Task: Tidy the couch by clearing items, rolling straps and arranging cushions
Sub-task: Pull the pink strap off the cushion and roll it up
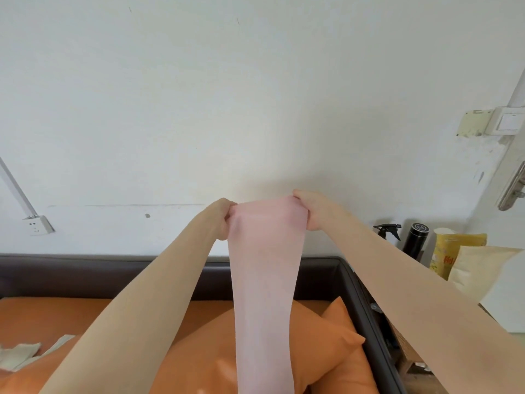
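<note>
Pink, thin, stretchy-looking band of soft sheet material (265,280), a wide flat strap, is held up in front of the white wall (199,95), top edge spread between both hands, the rest hanging straight down over the orange cushion (326,336) on the dark-framed couch (85,271) and out of the bottom of view. Left hand (223,218) pinches the top left corner, fingers curled tight around the edge; right hand (311,209) does the same on the top right corner, fabric bunched at both grips. Judgement: very light, limp, no stiffness of its own, slightly translucent, likely elastic, so it narrows and curls at the edges under tension. Probably a bit slick; pinch grip at the corners holds it well. For rolling, best to hold across the full width at one end, keep it flat and under mild tension, otherwise the roll telescopes or skews. Not fragile. Lower end is out of frame, so length is unknown. Crumpled pale cloth (20,354) lies on the couch seat at left; black bottle (416,240) and spray bottle (387,230) stand beside the couch at right.
</note>
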